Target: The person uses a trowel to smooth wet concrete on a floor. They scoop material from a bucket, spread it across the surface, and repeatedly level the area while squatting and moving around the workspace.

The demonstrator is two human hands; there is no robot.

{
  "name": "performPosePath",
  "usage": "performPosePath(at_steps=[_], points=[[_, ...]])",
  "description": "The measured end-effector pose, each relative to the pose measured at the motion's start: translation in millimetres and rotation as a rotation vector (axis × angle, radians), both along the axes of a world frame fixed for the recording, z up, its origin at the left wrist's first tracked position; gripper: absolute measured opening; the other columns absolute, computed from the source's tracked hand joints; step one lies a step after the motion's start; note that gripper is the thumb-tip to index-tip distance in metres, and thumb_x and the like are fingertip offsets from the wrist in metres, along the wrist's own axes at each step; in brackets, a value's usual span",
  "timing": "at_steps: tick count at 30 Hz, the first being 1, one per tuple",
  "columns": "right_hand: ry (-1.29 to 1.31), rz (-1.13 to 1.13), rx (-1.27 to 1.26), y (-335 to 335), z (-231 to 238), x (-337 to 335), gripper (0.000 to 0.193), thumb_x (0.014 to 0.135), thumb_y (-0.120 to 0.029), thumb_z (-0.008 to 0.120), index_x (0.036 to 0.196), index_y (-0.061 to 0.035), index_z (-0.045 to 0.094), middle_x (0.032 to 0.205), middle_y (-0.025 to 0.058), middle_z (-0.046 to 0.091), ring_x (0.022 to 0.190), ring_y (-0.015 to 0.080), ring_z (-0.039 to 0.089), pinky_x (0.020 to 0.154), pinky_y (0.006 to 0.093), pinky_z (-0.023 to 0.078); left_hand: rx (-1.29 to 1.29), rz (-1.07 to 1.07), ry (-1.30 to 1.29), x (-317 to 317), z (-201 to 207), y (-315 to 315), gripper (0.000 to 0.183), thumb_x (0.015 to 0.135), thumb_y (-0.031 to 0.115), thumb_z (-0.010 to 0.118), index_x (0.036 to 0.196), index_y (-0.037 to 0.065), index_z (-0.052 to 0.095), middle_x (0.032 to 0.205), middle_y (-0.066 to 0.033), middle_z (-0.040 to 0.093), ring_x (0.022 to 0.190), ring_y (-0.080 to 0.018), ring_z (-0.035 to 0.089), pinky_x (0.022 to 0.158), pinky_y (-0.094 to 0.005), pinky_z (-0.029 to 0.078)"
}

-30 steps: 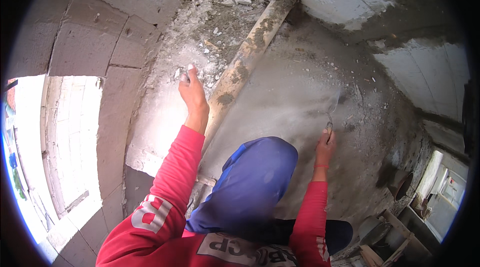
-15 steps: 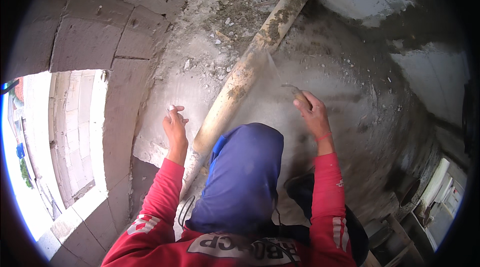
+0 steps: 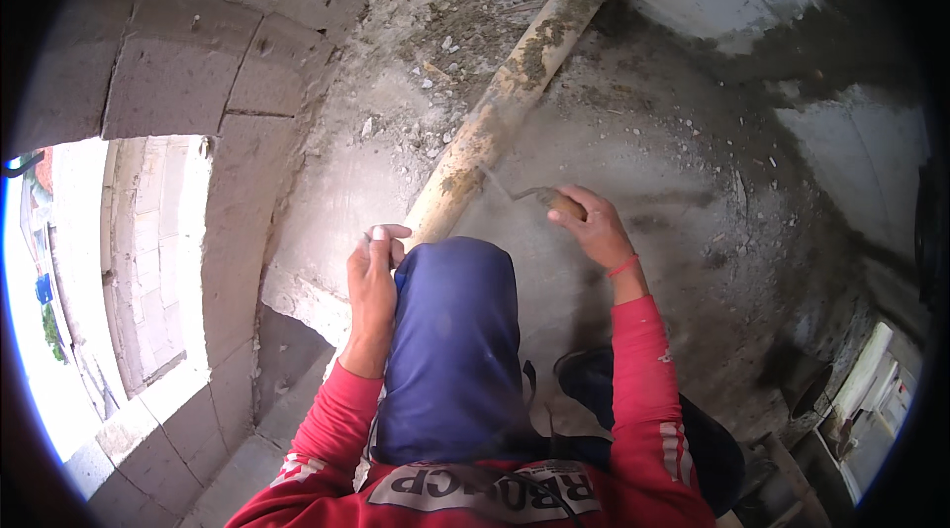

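My right hand (image 3: pixel 592 229) grips the wooden handle of a small trowel (image 3: pixel 534 193), to the right of a long, pale pole (image 3: pixel 495 117). The trowel's thin blade points up and left, with its tip close to the pole's side; contact cannot be made out. My left hand (image 3: pixel 372 276) is beside my raised knee (image 3: pixel 453 320), at the pole's near end, with its fingers curled together. What it holds, if anything, is hidden. Grey, mortar-like patches cling to the pole, which slants from the upper right down toward my left hand.
Rubble (image 3: pixel 450 43) and loose chips lie left of the pole's far half. A block wall (image 3: pixel 178 63) with a bright opening stands on the left. Dusty grey floor (image 3: pixel 653 172) spreads to the right, toward boards (image 3: pixel 787 479) at the lower right.
My right hand has moved slightly left and down, bringing the trowel toward the pole. My left hand has shifted right to my knee, and the knee has moved left.
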State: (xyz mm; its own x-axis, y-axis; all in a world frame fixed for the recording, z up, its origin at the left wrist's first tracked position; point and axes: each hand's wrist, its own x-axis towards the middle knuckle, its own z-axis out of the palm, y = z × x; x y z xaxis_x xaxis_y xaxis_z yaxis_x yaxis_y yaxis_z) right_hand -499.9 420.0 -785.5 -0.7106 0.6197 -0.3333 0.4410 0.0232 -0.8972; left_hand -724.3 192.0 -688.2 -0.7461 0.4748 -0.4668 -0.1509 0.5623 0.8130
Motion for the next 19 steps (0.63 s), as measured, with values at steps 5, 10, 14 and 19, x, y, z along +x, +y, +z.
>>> performPosePath(at_steps=[5, 10, 14, 19], points=[[-0.017, -0.040, 0.062, -4, -30, 7, 0.043, 0.088, -0.026, 0.077, 0.120, 0.0015, 0.068, 0.116, 0.0169, 0.071, 0.105, 0.0265, 0.068, 0.094, 0.0348, 0.051, 0.596, 0.369, -0.129, -27, 52, 58, 0.035, 0.111, 0.033, 0.045, 0.108, 0.002, 0.059, 0.078, 0.0007, 0.050, 0.072, -0.0114, 0.050, 0.086, -0.0365, 0.049], [0.050, -0.177, -0.064, -7, -1, 6, 0.041, 0.087, -0.025, 0.076, 0.120, -0.0008, 0.069, 0.109, 0.0172, 0.073, 0.099, 0.0265, 0.069, 0.092, 0.0347, 0.052, 0.921, 0.274, -0.110, -30, 108, 133, 0.035, 0.112, 0.032, 0.042, 0.113, 0.000, 0.055, 0.078, -0.0002, 0.047, 0.072, -0.0120, 0.047, 0.090, -0.0394, 0.049], [-0.028, 0.178, 0.078, -38, 46, -50, 0.032, 0.093, -0.024, 0.070, 0.115, -0.0007, 0.070, 0.101, 0.0165, 0.075, 0.093, 0.0240, 0.071, 0.088, 0.0318, 0.052, 0.959, 0.277, 0.046, -33, 104, 172, 0.036, 0.112, 0.031, 0.040, 0.113, -0.001, 0.055, 0.076, -0.0006, 0.047, 0.068, -0.0120, 0.047, 0.089, -0.0396, 0.050], [-0.035, -0.114, 0.044, 3, 49, -39, 0.027, 0.097, -0.025, 0.063, 0.110, -0.0025, 0.071, 0.098, 0.0174, 0.076, 0.091, 0.0223, 0.073, 0.085, 0.0328, 0.053, 0.702, 0.359, 0.078, -52, 47, 168, 0.041, 0.110, 0.035, 0.043, 0.113, -0.003, 0.057, 0.073, -0.0008, 0.048, 0.065, -0.0118, 0.047, 0.087, -0.0380, 0.051]])
